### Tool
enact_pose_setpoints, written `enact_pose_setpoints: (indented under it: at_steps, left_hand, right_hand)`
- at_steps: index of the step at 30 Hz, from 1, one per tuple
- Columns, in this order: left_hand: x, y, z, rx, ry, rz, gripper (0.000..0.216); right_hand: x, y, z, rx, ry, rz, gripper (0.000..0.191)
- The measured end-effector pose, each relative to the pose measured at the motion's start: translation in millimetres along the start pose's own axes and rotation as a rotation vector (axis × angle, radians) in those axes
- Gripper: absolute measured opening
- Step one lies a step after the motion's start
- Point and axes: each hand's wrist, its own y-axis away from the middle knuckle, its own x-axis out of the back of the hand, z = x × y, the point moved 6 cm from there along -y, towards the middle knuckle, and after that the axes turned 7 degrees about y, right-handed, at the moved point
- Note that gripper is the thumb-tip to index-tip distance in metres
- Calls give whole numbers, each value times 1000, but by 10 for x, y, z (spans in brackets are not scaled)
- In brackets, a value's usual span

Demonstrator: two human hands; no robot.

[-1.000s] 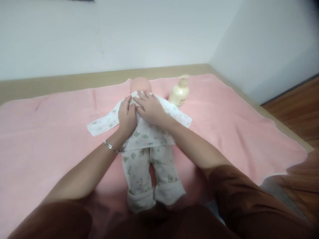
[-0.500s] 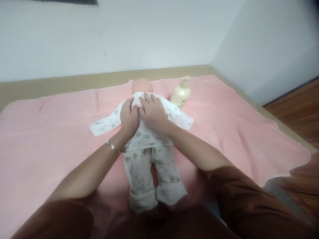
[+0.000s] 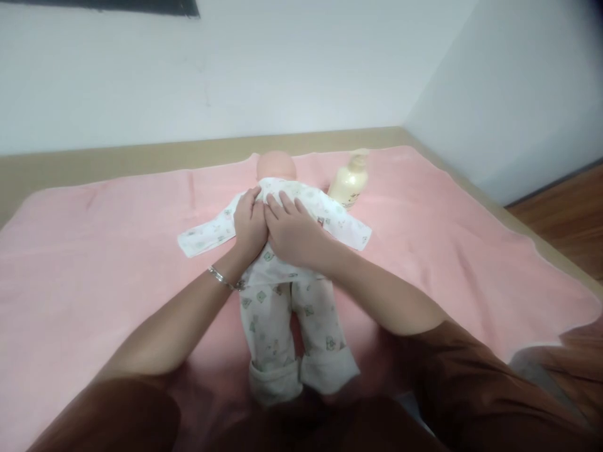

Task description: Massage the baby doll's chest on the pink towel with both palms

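Observation:
A baby doll [image 3: 276,166] lies with the back of its head showing and its arms spread, dressed in a white printed top [image 3: 276,271] and matching trousers [image 3: 268,320] with rolled cuffs. My left hand [image 3: 251,221] rests flat on the left side of the doll's upper back, fingers pointing toward its head. Beside it, touching at the thumb side, my right hand [image 3: 294,232] lies palm down with its fingers a little apart. Neither hand grips anything. The doll's face and its feet are hidden.
Right of the doll's shoulder stands a cream pump bottle [image 3: 348,186]. A pink mat [image 3: 117,251] spreads under everything, over a tan surface [image 3: 141,154] that meets white walls [image 3: 301,69]. Wooden flooring [image 3: 556,207] shows at the right.
My right hand has slid slightly down the doll's back, away from the collar, and its fingers are less spread. My left hand stays nearly in place. The view has shifted slightly.

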Motion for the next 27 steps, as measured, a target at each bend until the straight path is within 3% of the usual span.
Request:
enact_pose_setpoints:
  at_steps: [3, 6, 11, 14, 17, 22, 27]
  left_hand:
    - [-1, 1, 15, -19, -26, 2, 40]
    - [-12, -6, 19, -29, -34, -4, 40]
    - [-8, -3, -10, -13, -10, 4, 39]
    - [-5, 9, -11, -27, -12, -2, 39]
    - [-15, -2, 5, -77, -77, -17, 40]
    - [-87, -60, 9, -101, -226, -105, 50]
    - [-199, 113, 235, -215, -453, -195, 52]
  right_hand:
    - [-29, -149, 237, 96, -101, -29, 58]
    - [-49, -231, 415, 45, -131, 9, 58]
    - [-75, -30, 118, -82, -16, 90, 60]
    - [-78, -15, -2, 2, -7, 113, 61]
    - [-110, -164, 192, 101, -102, 74, 54]
    - [-166, -347, 741, -136, -254, 71, 55]
    - [-193, -319, 779, -260, -257, 52, 61]
